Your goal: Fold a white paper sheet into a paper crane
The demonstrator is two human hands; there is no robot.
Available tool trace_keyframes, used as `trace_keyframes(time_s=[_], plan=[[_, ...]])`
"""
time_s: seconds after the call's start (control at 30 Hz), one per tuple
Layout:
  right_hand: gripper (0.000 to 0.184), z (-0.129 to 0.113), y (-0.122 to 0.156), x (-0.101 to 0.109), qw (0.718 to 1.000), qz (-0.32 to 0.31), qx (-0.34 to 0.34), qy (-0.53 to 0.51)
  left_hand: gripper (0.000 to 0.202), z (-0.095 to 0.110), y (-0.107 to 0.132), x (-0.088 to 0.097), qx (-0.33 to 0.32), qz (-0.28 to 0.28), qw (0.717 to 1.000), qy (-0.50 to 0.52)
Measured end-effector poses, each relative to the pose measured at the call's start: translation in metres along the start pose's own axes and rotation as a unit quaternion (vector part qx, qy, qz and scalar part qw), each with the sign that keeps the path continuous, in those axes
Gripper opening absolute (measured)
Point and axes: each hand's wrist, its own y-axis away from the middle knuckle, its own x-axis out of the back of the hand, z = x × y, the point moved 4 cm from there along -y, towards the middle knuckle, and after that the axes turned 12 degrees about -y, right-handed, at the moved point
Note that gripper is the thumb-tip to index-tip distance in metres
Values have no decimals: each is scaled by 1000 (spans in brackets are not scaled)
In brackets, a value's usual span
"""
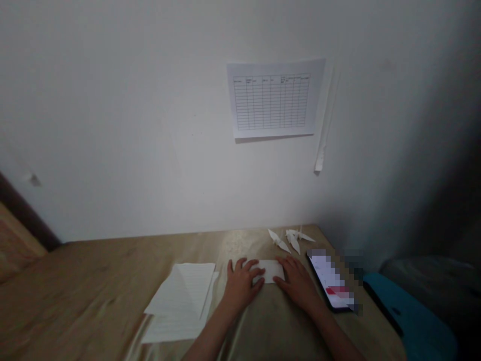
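Note:
A small white piece of paper (269, 271) lies flat on the covered table between my hands. My left hand (243, 282) rests at its left edge with fingers spread, the fingertips touching the paper. At the right edge, my right hand (296, 281) lies with its fingers stretched forward and its thumb on the paper. Neither hand is closed around anything. Just beyond my right hand sit a few folded white paper cranes (278, 241). Left of my left hand are lined white sheets (184, 291), overlapping one another.
A phone (332, 281) with a lit, partly blurred screen lies right of my right hand. Past the table's right edge is a teal object (417, 321). A printed table sheet (274, 100) hangs on the wall behind the table (93, 291).

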Motion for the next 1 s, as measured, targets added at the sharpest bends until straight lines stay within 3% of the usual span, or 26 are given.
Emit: trace_keyframes(time_s=[0.33,0.73,1.0], plan=[[79,-10,-2,-7,999,45,-21,5,28,5,-3,-2,21,16,1000,1],[75,-1,-4,0,999,23,-8,-47,27,4,-3,-5,27,1,1000,6],[82,2,-4,7,995,1,10,-99,25,5,-2,-2,35,-10,999,6]])
